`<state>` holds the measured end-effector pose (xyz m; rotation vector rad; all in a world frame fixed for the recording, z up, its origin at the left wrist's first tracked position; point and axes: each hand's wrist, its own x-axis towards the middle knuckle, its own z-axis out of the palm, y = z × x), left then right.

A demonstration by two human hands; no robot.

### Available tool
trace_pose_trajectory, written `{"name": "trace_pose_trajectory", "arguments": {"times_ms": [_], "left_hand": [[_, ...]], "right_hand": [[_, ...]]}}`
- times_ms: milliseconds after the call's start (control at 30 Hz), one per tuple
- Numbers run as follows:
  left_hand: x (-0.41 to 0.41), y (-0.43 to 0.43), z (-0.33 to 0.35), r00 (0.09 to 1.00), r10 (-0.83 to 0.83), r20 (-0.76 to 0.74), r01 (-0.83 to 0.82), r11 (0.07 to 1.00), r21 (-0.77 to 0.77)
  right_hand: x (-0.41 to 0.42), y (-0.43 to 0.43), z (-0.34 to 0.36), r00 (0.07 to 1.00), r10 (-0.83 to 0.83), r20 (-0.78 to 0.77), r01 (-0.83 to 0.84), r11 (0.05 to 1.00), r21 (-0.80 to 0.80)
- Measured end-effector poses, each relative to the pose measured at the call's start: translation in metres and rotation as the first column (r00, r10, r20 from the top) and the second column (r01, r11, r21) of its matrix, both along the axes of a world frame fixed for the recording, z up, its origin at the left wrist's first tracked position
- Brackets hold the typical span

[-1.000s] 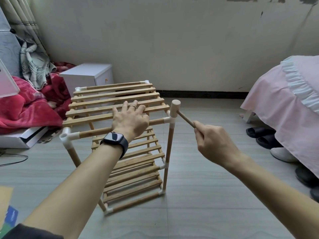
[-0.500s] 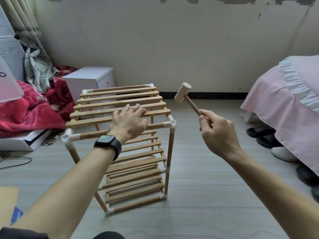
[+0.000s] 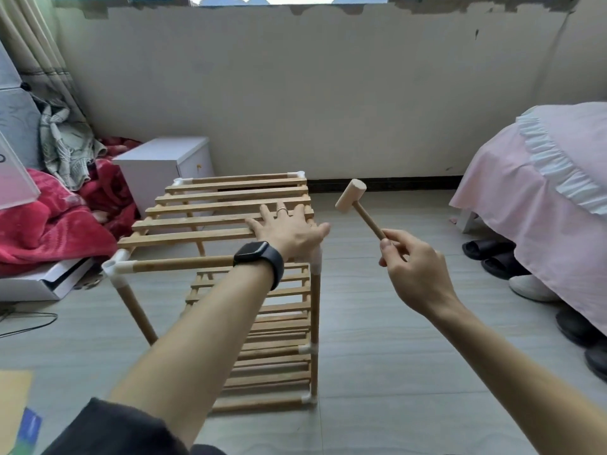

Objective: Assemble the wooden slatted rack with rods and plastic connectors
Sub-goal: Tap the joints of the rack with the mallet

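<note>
The left hand (image 3: pixel 289 231) is lying flat, fingers spread, on the rack (image 3: pixel 197 222) beneath it. The right hand (image 3: pixel 414 270) is gripping the wooden mallet (image 3: pixel 351 196), whose head is tilting up beyond its fingers.

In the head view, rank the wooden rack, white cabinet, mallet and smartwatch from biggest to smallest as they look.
1. wooden rack
2. white cabinet
3. mallet and smartwatch look about alike; the watch sits nearer the camera, so no ranking between them.

Wooden slatted rack (image 3: pixel 213 207) stands upright on the floor (image 3: pixel 377 323); its round rods (image 3: pixel 184 263) meet at white plastic connectors (image 3: pixel 113 266).
</note>
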<state>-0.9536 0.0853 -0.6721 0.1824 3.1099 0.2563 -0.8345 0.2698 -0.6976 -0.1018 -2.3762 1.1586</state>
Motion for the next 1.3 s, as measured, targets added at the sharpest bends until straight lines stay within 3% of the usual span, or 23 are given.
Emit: {"name": "trace_pose_trajectory", "arguments": {"times_ms": [300,500,700,800,1067,1233,1300], "left_hand": [[0.001,0.005,-0.014,0.991,-0.129,-0.019,0.130,0.991,0.014],[0.011,-0.021,-0.007,0.983,-0.177,-0.042,0.182,0.964,0.195],[0.021,-0.072,0.007,0.953,-0.301,0.030,0.293,0.943,0.160],[0.022,-0.087,0.015,0.948,-0.316,0.032,0.315,0.949,0.014],[0.014,-0.067,0.023,0.921,-0.204,-0.333,0.166,0.976,-0.139],[-0.009,-0.029,0.004,0.990,-0.138,-0.024,0.138,0.990,-0.010],[-0.016,-0.023,-0.008,0.992,-0.122,-0.023,0.120,0.991,-0.052]], "right_hand": [[0.000,0.015,-0.012,0.999,-0.033,0.024,0.034,0.999,-0.041],[-0.005,0.002,-0.012,1.000,-0.001,0.021,0.002,0.998,-0.064],[-0.018,-0.012,-0.011,0.999,0.029,0.037,-0.030,0.999,0.015],[-0.029,-0.019,-0.011,0.997,0.047,0.054,-0.050,0.997,0.059],[-0.054,-0.017,-0.008,0.998,0.016,0.067,-0.029,0.979,0.203],[-0.071,-0.003,0.006,0.999,-0.041,0.033,0.028,0.947,0.321],[-0.077,0.000,0.008,0.999,-0.019,0.029,0.007,0.937,0.349]]}}
